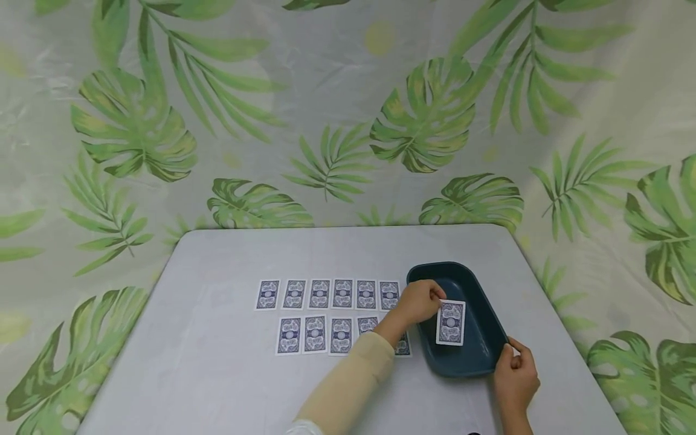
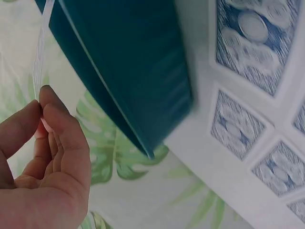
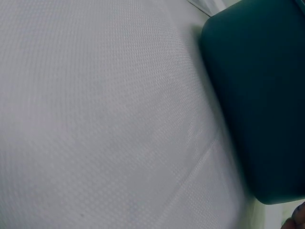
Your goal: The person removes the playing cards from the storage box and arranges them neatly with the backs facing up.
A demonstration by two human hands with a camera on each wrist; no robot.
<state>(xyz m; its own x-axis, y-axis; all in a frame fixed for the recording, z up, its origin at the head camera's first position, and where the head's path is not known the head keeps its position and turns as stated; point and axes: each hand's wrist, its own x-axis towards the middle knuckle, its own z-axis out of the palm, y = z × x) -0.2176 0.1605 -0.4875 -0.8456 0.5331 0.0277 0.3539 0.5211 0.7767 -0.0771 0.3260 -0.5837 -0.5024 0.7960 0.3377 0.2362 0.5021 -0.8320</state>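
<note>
Over a dark teal tray (image 1: 484,338), my left hand (image 1: 417,302) pinches a playing card (image 1: 451,323) by its upper left corner. The card's blue patterned back faces up. In the left wrist view, thumb and fingertips of the left hand (image 2: 52,162) meet on that card (image 2: 40,57), seen nearly edge-on beside the tray (image 2: 128,57). My right hand (image 1: 515,374) grips the tray's near right corner. Only a bit of the right hand's fingers (image 3: 296,219) shows in the right wrist view, below the tray (image 3: 257,105).
Left of the tray, several face-down cards lie in two rows, a far row (image 1: 319,294) and a near row (image 1: 315,334). The left forearm partly covers the near row. A white cloth (image 1: 217,386) covers the table; a leaf-patterned curtain (image 1: 326,90) hangs behind it.
</note>
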